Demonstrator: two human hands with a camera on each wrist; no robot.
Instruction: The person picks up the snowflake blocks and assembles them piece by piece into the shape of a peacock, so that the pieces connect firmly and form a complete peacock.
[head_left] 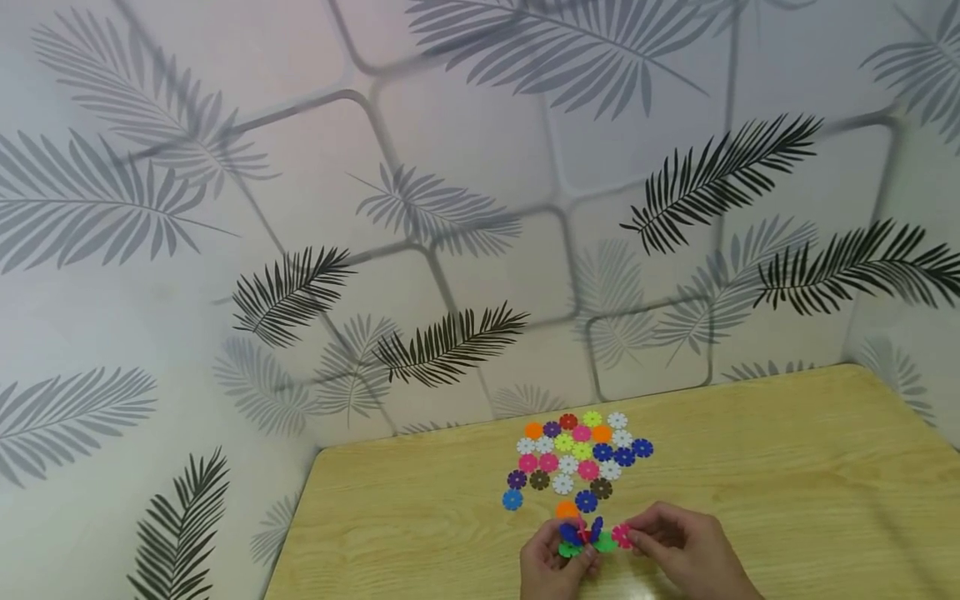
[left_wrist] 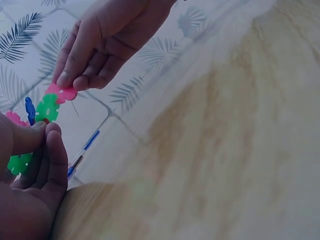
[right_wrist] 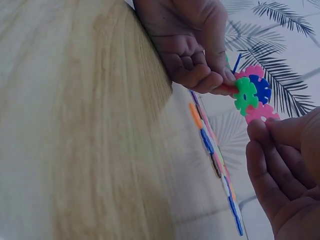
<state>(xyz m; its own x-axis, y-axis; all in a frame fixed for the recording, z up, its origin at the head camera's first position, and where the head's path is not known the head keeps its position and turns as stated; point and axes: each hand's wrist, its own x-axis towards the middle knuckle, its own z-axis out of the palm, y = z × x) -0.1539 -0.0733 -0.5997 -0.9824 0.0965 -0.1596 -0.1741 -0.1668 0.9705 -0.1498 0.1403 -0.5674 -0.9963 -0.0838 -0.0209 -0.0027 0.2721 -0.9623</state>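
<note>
My left hand (head_left: pixel 551 562) pinches a small cluster of joined notched plastic discs, close to a red disc (head_left: pixel 586 537) at its centre. Blue (head_left: pixel 569 534) and green discs (right_wrist: pixel 245 97) stick out from the cluster, and another pink one shows at its back in the right wrist view. Between thumb and fingertips, my right hand (head_left: pixel 688 543) holds a pink notched disc (right_wrist: pixel 259 114). That pink disc meets the edge of a green disc (left_wrist: pixel 47 108); whether their notches are fully locked I cannot tell. Fingers partly hide the cluster's middle.
Loose notched discs in several colours lie flat beyond the hands, among them white (head_left: pixel 562 483), brown (head_left: pixel 601 488), blue (head_left: pixel 587 501) and orange (head_left: pixel 566 509). They rest on a wood-grain table (head_left: pixel 405 517), whose far edge meets a leaf-patterned wall (head_left: pixel 495 275).
</note>
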